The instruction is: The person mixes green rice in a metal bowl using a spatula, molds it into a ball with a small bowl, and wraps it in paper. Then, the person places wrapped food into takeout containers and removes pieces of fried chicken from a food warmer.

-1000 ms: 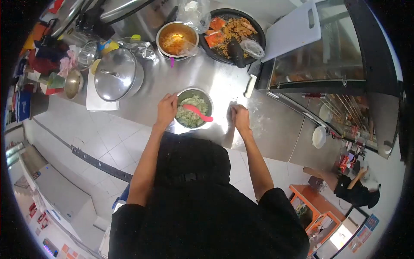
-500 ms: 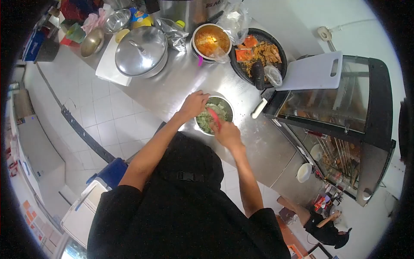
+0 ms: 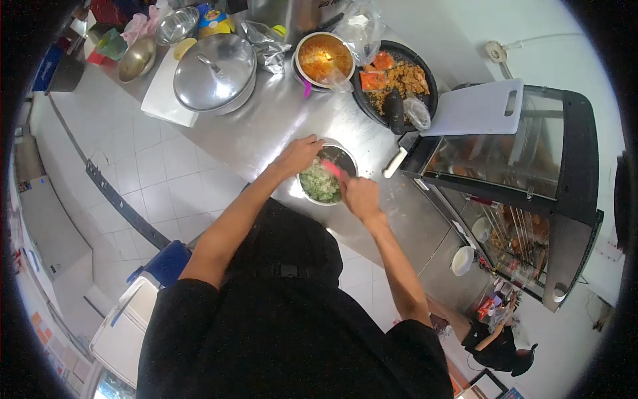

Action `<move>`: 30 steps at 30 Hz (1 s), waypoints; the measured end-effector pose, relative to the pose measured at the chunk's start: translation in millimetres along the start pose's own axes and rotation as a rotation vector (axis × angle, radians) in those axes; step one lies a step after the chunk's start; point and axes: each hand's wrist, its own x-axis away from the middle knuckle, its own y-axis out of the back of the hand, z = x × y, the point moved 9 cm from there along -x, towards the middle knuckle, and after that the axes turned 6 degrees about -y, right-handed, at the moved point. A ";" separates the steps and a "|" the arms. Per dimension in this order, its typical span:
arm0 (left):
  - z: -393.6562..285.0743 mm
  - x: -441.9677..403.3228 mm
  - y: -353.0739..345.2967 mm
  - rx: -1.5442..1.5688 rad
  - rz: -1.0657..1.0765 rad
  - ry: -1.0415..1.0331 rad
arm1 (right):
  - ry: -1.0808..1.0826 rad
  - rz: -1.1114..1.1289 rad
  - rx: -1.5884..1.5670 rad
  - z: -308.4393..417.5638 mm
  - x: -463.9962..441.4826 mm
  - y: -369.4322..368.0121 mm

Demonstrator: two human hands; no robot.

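A round metal bowl [image 3: 352,159] stands on the steel counter in front of me, holding a pale green and white chopped mixture [image 3: 321,183]. My left hand [image 3: 302,155] grips the bowl's far left rim. In my right hand [image 3: 361,197], closed round its handle, is a pinkish-red spatula [image 3: 330,167]. Its blade reaches into the bowl beside the mixture, which is heaped toward the near left side. Part of the handle is hidden by my fingers.
Behind the bowl are a lidded pot [image 3: 214,72], a pot of orange sauce [image 3: 325,58] and a black pan of food [image 3: 428,73]. A white-handled knife [image 3: 395,162] lies by the glass display case [image 3: 495,166], which carries a cutting board [image 3: 475,110]. Another person [image 3: 498,346] works at lower right.
My right hand has moved right with the spatula, whose blade now lies flatter. The mixture has shifted toward the near left side, baring the bowl's right inside. My left hand stays at the rim.
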 end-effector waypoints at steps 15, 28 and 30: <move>-9.9 5.0 2.9 -0.021 -0.029 -0.055 | 0.123 -0.019 0.179 24.6 46.6 23.9; 2.2 34.0 20.7 0.169 -0.126 0.124 | -0.067 0.016 -0.010 19.4 55.5 34.0; 2.7 36.0 17.1 0.155 -0.137 0.130 | -0.004 0.013 0.005 40.8 52.1 -9.9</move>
